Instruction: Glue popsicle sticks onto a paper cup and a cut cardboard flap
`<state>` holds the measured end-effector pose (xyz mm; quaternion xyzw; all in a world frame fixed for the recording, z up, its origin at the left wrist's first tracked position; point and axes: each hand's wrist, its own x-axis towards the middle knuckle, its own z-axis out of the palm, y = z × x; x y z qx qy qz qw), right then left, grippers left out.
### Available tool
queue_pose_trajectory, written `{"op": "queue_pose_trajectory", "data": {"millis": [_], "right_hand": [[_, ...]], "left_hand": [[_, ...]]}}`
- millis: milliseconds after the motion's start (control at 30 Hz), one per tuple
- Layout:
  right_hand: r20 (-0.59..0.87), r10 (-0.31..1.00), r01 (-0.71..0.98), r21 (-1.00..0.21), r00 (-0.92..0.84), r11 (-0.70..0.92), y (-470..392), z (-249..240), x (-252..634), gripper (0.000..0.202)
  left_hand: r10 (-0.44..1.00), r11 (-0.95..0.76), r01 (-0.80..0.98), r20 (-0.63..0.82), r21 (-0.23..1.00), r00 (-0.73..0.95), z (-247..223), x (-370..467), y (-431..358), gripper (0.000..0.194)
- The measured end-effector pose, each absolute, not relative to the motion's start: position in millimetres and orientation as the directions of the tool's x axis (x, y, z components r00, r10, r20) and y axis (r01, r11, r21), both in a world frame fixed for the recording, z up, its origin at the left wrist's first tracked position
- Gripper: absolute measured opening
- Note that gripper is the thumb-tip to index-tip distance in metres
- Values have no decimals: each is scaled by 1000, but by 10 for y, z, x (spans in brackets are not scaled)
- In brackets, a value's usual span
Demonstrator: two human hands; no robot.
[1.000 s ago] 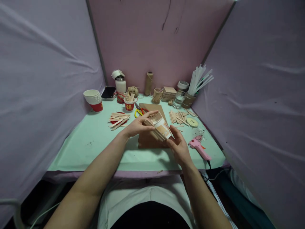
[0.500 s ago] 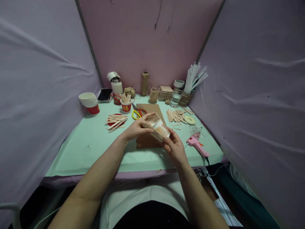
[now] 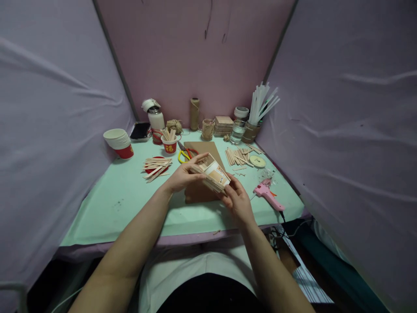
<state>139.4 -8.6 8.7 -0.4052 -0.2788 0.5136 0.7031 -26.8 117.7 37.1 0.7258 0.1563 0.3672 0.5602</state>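
Observation:
Between both hands I hold a small open box (image 3: 213,173) made of wooden craft sticks, tilted so its inside faces me; a white and tan printed piece lies within. My left hand (image 3: 185,176) grips the left end, thumb along the near side and fingers at the far edge. At the lower right corner my right hand (image 3: 237,198) is closed on the box, its fingers partly hidden beneath. Below the box lies a brown cardboard sheet (image 3: 198,193). Pliers (image 3: 185,153) with yellow and red handles rest just beyond the left hand.
A pink glue gun (image 3: 269,196) lies at the right with its cord over the edge. Craft sticks (image 3: 157,167) pile on a red plate at left; shorter sticks (image 3: 237,157) lie at right. Stacked paper cups (image 3: 119,142), a glass of water (image 3: 237,132) and straws (image 3: 260,106) stand farther back.
The view has shifted slightly, so the table items appear a little farther left. Both hands keep their hold on the box, which has turned only slightly.

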Motion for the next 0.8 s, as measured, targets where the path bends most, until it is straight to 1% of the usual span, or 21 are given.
{"op": "queue_pose_trajectory", "data": {"millis": [100,200,267,433,567,667,800], "right_hand": [[8,959,-515,-842,285,160,-102,93,1409,39],[54,956,-489,-850,290,196,-103,91,1416,38],[57,952,-468,-861,301,200,-96,82,1417,39],[45,944,-454,-868,327,199,-78,34,1405,43],[69,938,-449,-864,339,226,-75,4,1390,42],[79,940,-449,-863,333,232,-81,8,1380,42],[52,938,-443,-872,343,210,-89,35,1373,44]], "left_hand": [[661,-252,-233,343,939,667,345,-260,1182,16],[681,-186,-273,324,944,657,318,-245,1176,14],[690,-167,-284,317,944,650,309,-234,1169,13],[684,-205,-248,320,947,655,313,-225,1165,15],[681,-241,-221,327,945,655,316,-228,1166,17],[682,-244,-204,318,948,659,320,-230,1166,19],[680,-222,-202,300,954,669,326,-220,1161,20]]}}
